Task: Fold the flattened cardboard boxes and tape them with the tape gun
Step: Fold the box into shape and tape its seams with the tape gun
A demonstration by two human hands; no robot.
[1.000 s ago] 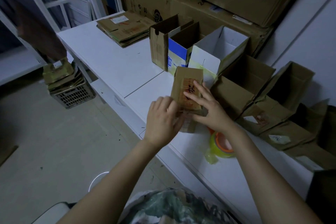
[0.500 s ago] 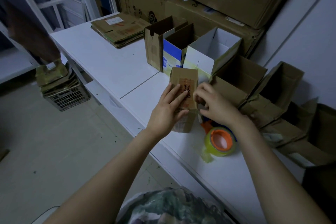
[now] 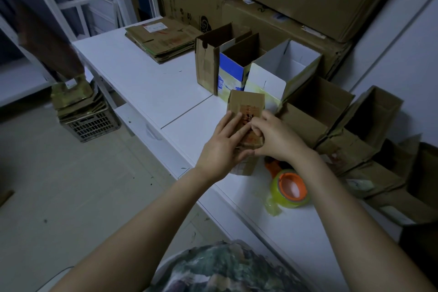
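My left hand (image 3: 221, 147) lies flat, fingers straight, on the small box (image 3: 246, 102). My right hand (image 3: 277, 141) curls beside it, pinching the box's edge; both forearms are extended

left hand (image 3: 222, 147) flat on small cardboard box (image 3: 246, 102), right hand (image 3: 277, 140) pinching its top, tape gun (image 3: 290, 187) just beside

White table (image 3: 142, 83); crate (image 3: 92, 125) (dark, slotted) on floor (image 3: 59, 197).

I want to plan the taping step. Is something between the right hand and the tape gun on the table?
Nothing visible does. The tape gun lies on the white table just beneath the right wrist, which hides part of it. The right hand and the left hand are both on the small cardboard box.
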